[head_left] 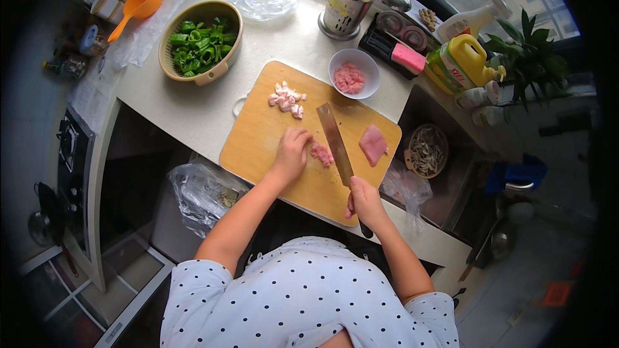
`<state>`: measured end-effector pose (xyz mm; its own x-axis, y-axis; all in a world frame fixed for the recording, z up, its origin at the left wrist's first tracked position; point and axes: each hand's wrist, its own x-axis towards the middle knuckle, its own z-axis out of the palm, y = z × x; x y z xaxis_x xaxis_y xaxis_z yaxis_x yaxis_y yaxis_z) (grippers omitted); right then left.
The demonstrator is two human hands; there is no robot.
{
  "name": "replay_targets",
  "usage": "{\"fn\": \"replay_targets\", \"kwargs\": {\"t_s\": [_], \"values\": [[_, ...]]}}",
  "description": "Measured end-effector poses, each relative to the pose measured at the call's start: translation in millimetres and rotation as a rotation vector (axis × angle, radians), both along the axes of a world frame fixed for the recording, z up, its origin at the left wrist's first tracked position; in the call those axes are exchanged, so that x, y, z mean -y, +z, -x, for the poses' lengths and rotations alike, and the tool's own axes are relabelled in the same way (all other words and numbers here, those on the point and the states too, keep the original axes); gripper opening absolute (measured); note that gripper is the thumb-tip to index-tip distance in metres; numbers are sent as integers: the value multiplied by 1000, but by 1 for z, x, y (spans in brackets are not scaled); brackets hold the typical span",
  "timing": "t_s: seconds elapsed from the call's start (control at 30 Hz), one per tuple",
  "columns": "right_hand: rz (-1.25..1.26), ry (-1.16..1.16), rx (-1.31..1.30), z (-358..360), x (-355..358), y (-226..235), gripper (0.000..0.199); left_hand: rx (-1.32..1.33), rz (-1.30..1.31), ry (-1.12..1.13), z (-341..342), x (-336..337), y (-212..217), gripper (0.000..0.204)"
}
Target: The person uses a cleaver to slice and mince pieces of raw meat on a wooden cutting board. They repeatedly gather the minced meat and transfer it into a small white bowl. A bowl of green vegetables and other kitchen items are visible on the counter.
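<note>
Broad steel cleaver [336,143] lies across the middle of the pale rectangular wooden cutting board [258,138], long axis running from near right to far left, blade tip pointing away from the person toward the far left. Right hand [365,201] at the board's near edge, fingers wrapped closed around the dark handle. Left hand [291,153] just left of the blade, fingers curled down and pressing on a small pink piece of raw meat [322,153], which sits touching the blade's left face. Flat pink slab of raw meat [373,144] lies right of the blade, near the board's right corner. Small heap of pale pink meat cubes [287,99] at the board's far side. White round bowl [354,73] just beyond the board's far edge holds pink minced meat. Tan oval plastic basket [169,64] on the white counter, far left, holds chopped green peppers. Orange plastic scoop [138,5] lies further left of it. Steel cylindrical holder [342,14] at the far edge stands full of wooden chopsticks. Yellow plastic jug [469,58] with a green-and-red label stands far right by the window. Round woven strainer [426,150] in the sink on the right holds small pale pieces, kind unclear. Crumpled clear plastic bag [201,190] hangs below the counter, near left.
</note>
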<state>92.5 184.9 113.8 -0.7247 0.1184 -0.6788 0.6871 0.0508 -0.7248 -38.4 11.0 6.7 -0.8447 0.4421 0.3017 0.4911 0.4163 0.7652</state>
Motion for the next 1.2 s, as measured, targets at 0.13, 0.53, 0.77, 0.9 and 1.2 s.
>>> {"fn": "replay_targets", "kwargs": {"t_s": [0.13, 0.53, 0.77, 0.9, 1.2], "values": [[-155, 138, -59, -18, -3, -18, 43, 97, -18, -65, -13, 15, -1, 22], [-375, 249, -172, -13, 15, -3, 39, -50, -34, 67, -18, 10, -7, 11], [-447, 299, -235, 28, 37, -30, 41, -57, -8, 17, -16, 8, -11, 14], [-458, 231, -242, 10, 32, -41, 42, -56, -19, 2, -14, 13, -12, 12], [-368, 214, -114, -11, 9, -33, 46, 305, 190, 105, -38, 75, 41, 19]]}}
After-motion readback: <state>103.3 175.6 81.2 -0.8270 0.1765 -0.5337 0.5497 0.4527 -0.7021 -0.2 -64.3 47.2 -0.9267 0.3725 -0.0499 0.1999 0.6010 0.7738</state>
